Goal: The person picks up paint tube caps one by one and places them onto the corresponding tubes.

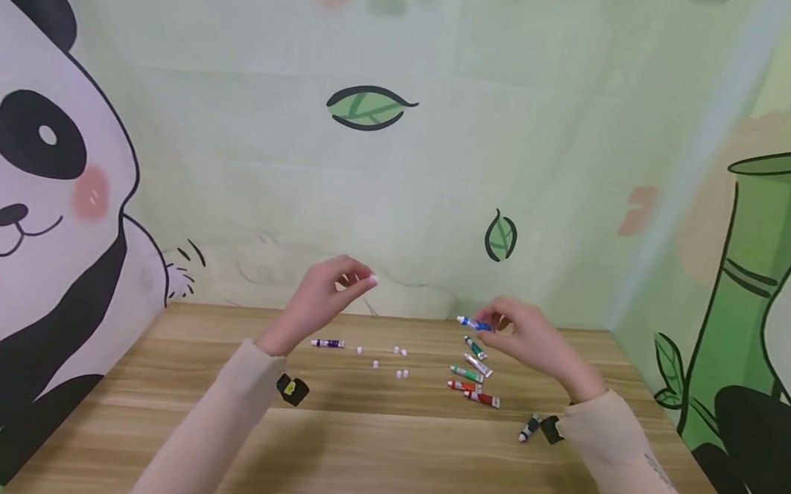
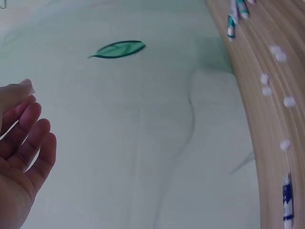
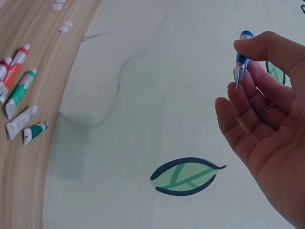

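My left hand [image 1: 326, 292], raised over the back of the table, pinches a small white cap [image 1: 373, 279] between thumb and forefinger; most of the cap is hidden in the left wrist view. Across from it, my right hand [image 1: 525, 336] holds a blue paint tube [image 1: 472, 323] by thumb and fingers, its nozzle end pointing left in the head view. The two hands are apart. Below the right hand lie a dark green tube [image 1: 475, 347], a white tube [image 1: 479, 365], a light green tube [image 1: 466, 373], an orange-red tube [image 1: 463, 386] and a dark red tube [image 1: 482, 399].
Several loose white caps [image 1: 376, 364] are scattered mid-table. A dark blue-purple tube [image 1: 327, 343] lies left of them. Close to the right wrist is a black tube [image 1: 529, 428]. A printed cloth backdrop [image 1: 424, 204] rises behind the wooden table [image 1: 384, 455].
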Available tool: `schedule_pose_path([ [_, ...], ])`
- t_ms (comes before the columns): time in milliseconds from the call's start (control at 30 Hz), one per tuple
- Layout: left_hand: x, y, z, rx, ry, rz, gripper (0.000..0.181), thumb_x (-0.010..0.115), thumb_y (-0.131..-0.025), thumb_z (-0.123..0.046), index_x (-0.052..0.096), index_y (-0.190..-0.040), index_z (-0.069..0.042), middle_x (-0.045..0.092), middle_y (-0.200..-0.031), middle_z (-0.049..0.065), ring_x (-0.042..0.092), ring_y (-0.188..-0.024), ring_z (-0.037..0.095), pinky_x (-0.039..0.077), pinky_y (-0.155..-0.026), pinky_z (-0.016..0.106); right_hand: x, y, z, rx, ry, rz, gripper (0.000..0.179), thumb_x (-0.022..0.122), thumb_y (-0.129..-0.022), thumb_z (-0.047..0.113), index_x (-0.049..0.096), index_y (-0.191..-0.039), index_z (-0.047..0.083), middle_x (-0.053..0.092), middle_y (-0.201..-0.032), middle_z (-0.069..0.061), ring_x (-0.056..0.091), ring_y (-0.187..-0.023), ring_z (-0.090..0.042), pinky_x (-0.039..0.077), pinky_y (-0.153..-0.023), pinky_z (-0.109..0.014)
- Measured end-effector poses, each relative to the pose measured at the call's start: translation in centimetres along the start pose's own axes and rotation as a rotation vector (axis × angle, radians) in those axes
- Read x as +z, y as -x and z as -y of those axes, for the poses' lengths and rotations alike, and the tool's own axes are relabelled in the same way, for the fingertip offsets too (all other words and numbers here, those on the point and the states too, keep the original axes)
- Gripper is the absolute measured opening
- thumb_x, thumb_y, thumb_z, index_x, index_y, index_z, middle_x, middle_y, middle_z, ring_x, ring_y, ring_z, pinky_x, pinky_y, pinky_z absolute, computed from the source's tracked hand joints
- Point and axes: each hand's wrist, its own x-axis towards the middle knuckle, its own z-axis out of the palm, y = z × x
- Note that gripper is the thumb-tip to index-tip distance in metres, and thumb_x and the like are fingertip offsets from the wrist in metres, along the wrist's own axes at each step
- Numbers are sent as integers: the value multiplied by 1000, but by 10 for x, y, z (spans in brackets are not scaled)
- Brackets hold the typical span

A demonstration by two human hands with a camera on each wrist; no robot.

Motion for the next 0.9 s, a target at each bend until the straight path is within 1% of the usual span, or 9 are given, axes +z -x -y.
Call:
schedule_pose_path([
  [133, 0, 4, -13, 19, 63, -68, 19, 70, -97, -26, 72, -106, -10, 70, -97, -1, 63, -85, 14, 55, -79, 33, 0, -3, 10, -30, -6, -20, 16, 75, -91, 10, 70, -106, 11, 66, -98, 6, 59, -88, -13, 53, -81, -38],
  [267, 2, 8, -23, 39, 107, -104, 17, 70, -97, -24, 73, -107, -10, 70, -97, -1, 63, -85, 13, 54, -79, 31, -1, -6, 19, -60, -12, -36, 17, 75, -91, 9, 70, -106, 12, 66, -98, 7, 58, -88, -12, 53, -80, -38],
  [367, 1, 9, -29, 59, 123, -132, 15, 71, -96, -22, 73, -106, -10, 70, -96, -2, 62, -84, 12, 54, -79, 31, 0, -10, 27, -91, -11, -47, 18, 76, -91, 8, 70, -107, 12, 66, -98, 7, 58, -88, -12, 53, -80, -36],
  [467, 1, 9, -36, 81, 153, -146, 15, 71, -96, -21, 73, -106, -10, 71, -97, -2, 63, -87, 12, 54, -80, 31, 0, -16, 33, -128, -16, -66, 18, 75, -91, 7, 70, -107, 11, 67, -98, 6, 58, -87, -12, 52, -80, -33],
  [567, 2, 10, -45, 89, 205, -145, 14, 72, -96, -20, 73, -106, -10, 71, -99, -3, 64, -89, 13, 54, -81, 31, -1, -21, 40, -155, -27, -94, 18, 75, -90, 5, 70, -106, 11, 67, -99, 5, 59, -87, -13, 52, -80, -33],
  [733, 8, 16, -60, 86, 283, -139, 12, 71, -97, -18, 72, -107, -12, 71, -100, -4, 65, -91, 13, 54, -84, 33, -4, -23, 53, -185, -43, -120, 19, 76, -89, 6, 70, -106, 12, 67, -99, 6, 59, -88, -12, 52, -80, -31],
  [900, 14, 20, -72, 109, 332, -153, 12, 71, -95, -11, 72, -107, -10, 71, -100, 0, 65, -91, 15, 54, -84, 32, -7, -23, 67, -226, -60, -122, 20, 77, -89, 8, 70, -107, 13, 66, -101, 9, 58, -88, -11, 52, -81, -30],
])
